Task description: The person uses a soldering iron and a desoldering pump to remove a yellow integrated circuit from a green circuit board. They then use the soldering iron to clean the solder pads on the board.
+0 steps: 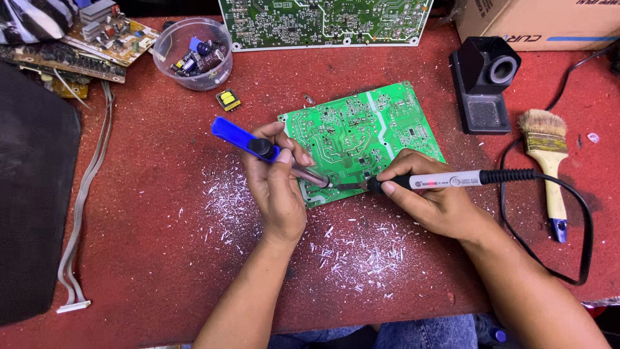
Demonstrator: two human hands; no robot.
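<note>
On the red table (161,271), a green circuit board (361,136) lies solder-side up. At its near edge, the left hand (274,184) closes around a blue desoldering pump (248,143), nozzle on the board. Right of it, the right hand (429,200) grips a soldering iron (452,179); its tip seems to touch beside the nozzle.

The large circuit board (323,22) at the desk's (161,258) far edge is cut off by the frame. The cardboard box (536,22) at the far right corner is cropped too. Parts in the clear bowl (192,53) are too small to identify.
</note>
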